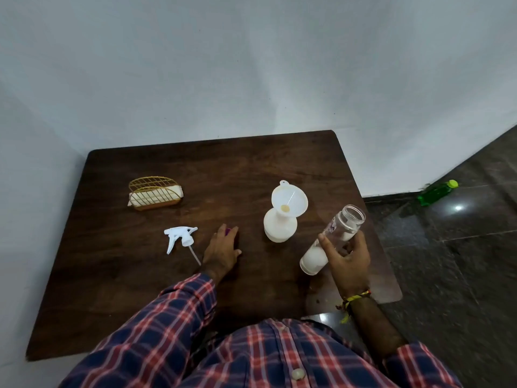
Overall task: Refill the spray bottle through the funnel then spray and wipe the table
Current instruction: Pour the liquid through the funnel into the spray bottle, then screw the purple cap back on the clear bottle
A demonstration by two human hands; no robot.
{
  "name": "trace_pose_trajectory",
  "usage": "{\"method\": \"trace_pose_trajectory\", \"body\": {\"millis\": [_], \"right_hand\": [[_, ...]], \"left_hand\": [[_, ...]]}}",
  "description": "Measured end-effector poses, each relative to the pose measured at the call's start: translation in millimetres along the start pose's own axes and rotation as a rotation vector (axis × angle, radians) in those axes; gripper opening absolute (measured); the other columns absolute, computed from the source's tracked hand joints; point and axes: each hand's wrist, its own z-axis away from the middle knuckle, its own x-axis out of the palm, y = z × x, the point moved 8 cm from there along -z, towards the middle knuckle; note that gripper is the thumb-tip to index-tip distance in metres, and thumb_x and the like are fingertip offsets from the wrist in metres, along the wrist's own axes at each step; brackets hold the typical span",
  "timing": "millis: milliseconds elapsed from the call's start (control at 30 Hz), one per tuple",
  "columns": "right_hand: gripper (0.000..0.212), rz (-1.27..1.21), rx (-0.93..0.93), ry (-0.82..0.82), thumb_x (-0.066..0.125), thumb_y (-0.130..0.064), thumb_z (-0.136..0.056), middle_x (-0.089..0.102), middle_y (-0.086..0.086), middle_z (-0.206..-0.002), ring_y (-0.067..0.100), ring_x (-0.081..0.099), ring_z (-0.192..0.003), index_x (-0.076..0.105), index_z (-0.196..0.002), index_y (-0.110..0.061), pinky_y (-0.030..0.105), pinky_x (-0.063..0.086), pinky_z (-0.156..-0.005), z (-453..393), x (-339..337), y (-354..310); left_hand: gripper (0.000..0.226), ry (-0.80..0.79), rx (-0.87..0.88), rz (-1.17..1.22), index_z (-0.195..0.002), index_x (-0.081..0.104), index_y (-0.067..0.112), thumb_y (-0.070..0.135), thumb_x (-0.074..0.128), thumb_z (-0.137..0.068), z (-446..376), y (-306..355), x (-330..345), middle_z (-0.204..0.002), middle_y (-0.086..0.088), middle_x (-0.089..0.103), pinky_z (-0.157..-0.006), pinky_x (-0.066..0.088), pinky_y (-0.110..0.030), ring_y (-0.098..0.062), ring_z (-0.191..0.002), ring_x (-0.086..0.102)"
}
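A white funnel sits in the neck of the white spray bottle, which stands right of the table's middle. My right hand grips a clear open bottle, tilted with its mouth up and to the right and white liquid in its lower end. The white spray trigger head with its dip tube lies on the table to the left. My left hand lies over a small purple thing that is mostly hidden; whether the fingers grip it cannot be made out.
A gold wire holder with white cloths or napkins stands at the back left of the dark wooden table. A green bottle lies on the tiled floor to the right. White walls close in behind and to the left.
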Motion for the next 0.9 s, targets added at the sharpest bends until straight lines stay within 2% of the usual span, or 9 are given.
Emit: {"method": "trace_pose_trajectory", "body": {"millis": [167, 267, 333, 467, 567, 667, 733, 800, 900], "right_hand": [[0.044, 0.033, -0.053, -0.041, 0.085, -0.023, -0.072, 0.068, -0.005, -0.094, 0.014, 0.067, -0.083, 0.060, -0.106, -0.012, 0.030, 0.056, -0.069, 19.8, 6.4, -13.6], [0.046, 0.041, -0.076, -0.076, 0.086, -0.018, -0.072, 0.067, -0.009, -0.096, 0.006, 0.066, -0.085, 0.058, -0.107, -0.011, 0.026, 0.057, -0.068, 31.1, 15.9, -24.3], [0.047, 0.050, -0.116, -0.119, 0.086, -0.017, -0.071, 0.067, -0.010, -0.097, 0.004, 0.066, -0.085, 0.058, -0.109, -0.011, 0.024, 0.056, -0.067, 38.8, 23.2, -34.1], [0.049, 0.103, -0.207, -0.302, 0.087, -0.023, -0.072, 0.070, -0.007, -0.103, 0.007, 0.068, -0.093, 0.060, -0.112, -0.013, 0.028, 0.056, -0.076, 58.1, 54.3, -56.0], [0.051, 0.109, -0.242, -0.386, 0.086, -0.027, -0.073, 0.070, -0.008, -0.107, 0.005, 0.067, -0.097, 0.061, -0.116, -0.014, 0.029, 0.056, -0.080, 70.0, 79.7, -68.4], [0.053, 0.088, -0.260, -0.455, 0.084, -0.031, -0.075, 0.070, -0.008, -0.111, 0.006, 0.066, -0.100, 0.060, -0.119, -0.014, 0.034, 0.056, -0.081, 78.6, 103.7, -76.4], [0.055, 0.081, -0.278, -0.502, 0.082, -0.036, -0.076, 0.068, -0.008, -0.114, 0.007, 0.065, -0.103, 0.059, -0.121, -0.014, 0.036, 0.056, -0.083, 83.3, 119.3, -81.7], [0.057, 0.085, -0.293, -0.532, 0.081, -0.037, -0.076, 0.067, -0.009, -0.117, 0.006, 0.064, -0.107, 0.058, -0.123, -0.015, 0.037, 0.055, -0.086, 86.0, 132.3, -86.0], [0.057, 0.114, -0.314, -0.565, 0.079, -0.042, -0.076, 0.065, -0.013, -0.116, 0.005, 0.063, -0.107, 0.057, -0.124, -0.021, 0.037, 0.054, -0.087, 87.3, 145.8, -90.2]], "left_hand": [[0.054, 0.097, 0.062, -0.095, -0.140, 0.039, 0.023, 0.022, 0.062, -0.091, 4.9, 12.9, -6.4, -0.143, -0.011, 0.038, -0.095, 0.050, -0.039, -0.027, -0.119, 0.050], [0.052, 0.143, 0.089, 0.029, -0.138, 0.040, 0.026, 0.030, 0.062, -0.091, 13.0, 13.1, -12.2, -0.135, -0.009, 0.041, -0.090, 0.052, -0.035, -0.022, -0.111, 0.054], [0.051, 0.191, 0.125, 0.171, -0.139, 0.041, 0.028, 0.037, 0.061, -0.092, 21.8, 14.3, -20.7, -0.131, -0.007, 0.040, -0.088, 0.050, -0.030, -0.018, -0.108, 0.054], [0.040, 0.298, 0.123, 0.609, -0.121, 0.053, 0.029, 0.043, 0.067, -0.086, 42.9, 6.1, -42.3, -0.119, 0.001, 0.053, -0.086, 0.049, -0.029, -0.012, -0.104, 0.054], [0.036, 0.294, 0.109, 1.040, -0.111, 0.052, 0.028, 0.047, 0.068, -0.084, 60.0, 2.1, -53.8, -0.102, -0.004, 0.066, -0.078, 0.059, -0.042, -0.020, -0.087, 0.070], [0.045, 0.321, 0.131, 1.282, -0.106, 0.053, 0.023, 0.053, 0.070, -0.078, 78.6, 4.4, -73.7, -0.093, -0.011, 0.071, -0.067, 0.057, -0.040, -0.027, -0.082, 0.072], [0.055, 0.352, 0.124, 1.403, -0.104, 0.056, 0.019, 0.052, 0.080, -0.068, 88.8, 2.3, -88.5, -0.098, -0.013, 0.072, -0.070, 0.055, -0.037, -0.029, -0.091, 0.071], [0.065, 0.372, 0.127, 1.516, -0.104, 0.057, 0.017, 0.051, 0.087, -0.057, 97.1, -2.3, -102.9, -0.107, -0.016, 0.070, -0.081, 0.056, -0.040, -0.031, -0.101, 0.069], [0.066, 0.397, 0.187, 1.548, -0.114, 0.056, 0.018, 0.042, 0.089, -0.062, 109.0, -9.6, -122.0, -0.115, -0.017, 0.067, -0.093, 0.052, -0.050, -0.036, -0.108, 0.065]]}}
